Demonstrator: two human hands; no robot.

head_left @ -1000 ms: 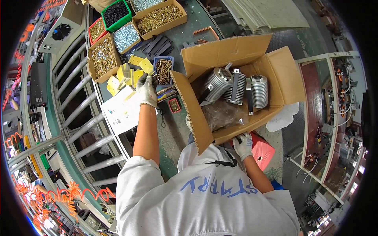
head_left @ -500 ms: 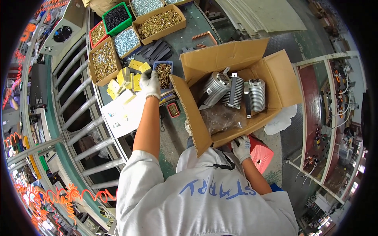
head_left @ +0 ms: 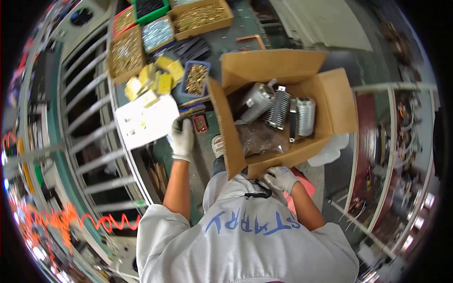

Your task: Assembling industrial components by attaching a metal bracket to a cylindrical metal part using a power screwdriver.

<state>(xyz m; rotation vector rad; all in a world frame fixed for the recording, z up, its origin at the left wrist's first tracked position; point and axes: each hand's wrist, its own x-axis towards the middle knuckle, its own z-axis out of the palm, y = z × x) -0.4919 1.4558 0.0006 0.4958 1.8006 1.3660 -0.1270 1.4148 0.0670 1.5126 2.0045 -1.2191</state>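
Observation:
In white gloves, my left hand [head_left: 180, 141] hangs beside the right edge of a white sheet [head_left: 144, 123]. Its dark-tipped fingers are a little apart, and I see nothing held in them. My right hand [head_left: 281, 179] grips the near edge of an open cardboard box [head_left: 288, 154]. Inside the box lie several ribbed silvery metal coils [head_left: 306, 116] with dark straps, next to crumpled clear plastic [head_left: 264, 138]. Past the sheet sits a loose pile of yellow blocks [head_left: 164, 83]. A blue bin [head_left: 183, 88] of brass-coloured screws stands between that pile and the box.
Trays of fasteners, among them a cardboard tray [head_left: 177, 33] and a green bin [head_left: 166, 10], fill the table's far end. A small red bin [head_left: 200, 123] lies near my left hand. Left runs a roller conveyor [head_left: 101, 167]; a metal rack [head_left: 391, 141] stands right. Something red [head_left: 306, 185] shows below the box.
My left hand has come back from the yellow blocks toward me, to the sheet's right edge. My right hand stays at the box's near edge. The view has shifted slightly.

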